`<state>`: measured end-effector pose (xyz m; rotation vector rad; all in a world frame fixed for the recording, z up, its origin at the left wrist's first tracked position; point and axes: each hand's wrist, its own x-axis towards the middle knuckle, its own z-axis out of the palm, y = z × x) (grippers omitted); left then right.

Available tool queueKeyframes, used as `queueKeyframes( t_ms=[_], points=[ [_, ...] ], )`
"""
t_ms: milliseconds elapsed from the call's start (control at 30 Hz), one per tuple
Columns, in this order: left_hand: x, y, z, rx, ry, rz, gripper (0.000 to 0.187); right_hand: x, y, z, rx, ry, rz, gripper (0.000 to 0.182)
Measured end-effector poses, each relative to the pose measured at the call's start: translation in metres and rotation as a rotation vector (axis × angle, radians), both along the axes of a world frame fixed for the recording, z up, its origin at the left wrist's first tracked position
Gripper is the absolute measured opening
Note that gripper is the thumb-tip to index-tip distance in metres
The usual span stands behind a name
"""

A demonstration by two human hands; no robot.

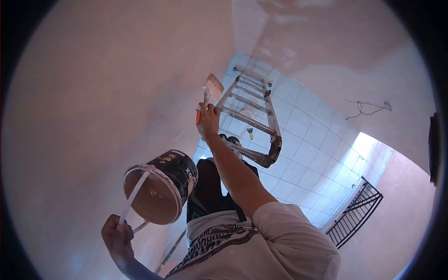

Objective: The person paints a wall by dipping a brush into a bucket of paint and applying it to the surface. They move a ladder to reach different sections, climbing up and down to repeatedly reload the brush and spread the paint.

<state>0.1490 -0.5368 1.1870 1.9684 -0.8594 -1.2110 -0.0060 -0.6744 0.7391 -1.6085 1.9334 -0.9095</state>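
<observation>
My left hand (119, 238) is closed round the pale strap handle of a paint bucket (179, 170). The bucket is dark with printed labels, its rim smeared, and pinkish paint (154, 198) shows inside. Farther up, my right hand (208, 120) grips a wide paintbrush (213, 86) by its handle, an orange part of which shows beside the fingers. The brush's bristles point upward in the view, coated in paint, close to the pinkish wall (140, 84) on the left.
An aluminium ladder (252, 100) stands in front of me over a tiled floor (298, 126). A scraper with a yellow handle (251, 136) lies below it. Wires (360, 108) hang from a box in the right wall. A black metal railing (357, 212) is at lower right.
</observation>
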Motion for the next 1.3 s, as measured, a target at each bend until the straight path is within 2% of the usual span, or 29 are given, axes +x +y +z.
queueKeyframes(
  t_ms=[167,267,400,567,833,967,1300],
  points=[
    [-0.004,-0.009,0.009,0.154,0.058,-0.139,0.024,-0.011,0.007,0.052,0.023,0.026,0.026,0.025],
    [-0.002,-0.018,0.004,0.282,0.014,-0.194,0.013,-0.006,0.004,0.059,0.040,0.010,0.009,0.025],
    [-0.008,-0.025,0.010,0.351,-0.001,-0.281,0.008,-0.007,0.000,0.073,0.048,0.010,0.014,0.024],
    [0.016,-0.034,-0.015,0.358,0.055,-0.306,0.009,0.002,0.004,0.061,0.055,0.061,0.007,0.024],
    [0.034,-0.041,-0.021,0.353,0.150,-0.388,0.009,0.004,0.002,0.065,0.128,0.098,0.029,0.024],
    [0.035,-0.043,-0.019,0.424,0.090,-0.404,0.008,0.003,0.004,0.062,0.095,0.103,0.034,0.023],
    [0.042,-0.033,-0.030,0.253,0.102,-0.333,0.010,-0.002,0.006,0.060,0.064,0.199,0.055,0.025]
  ],
)
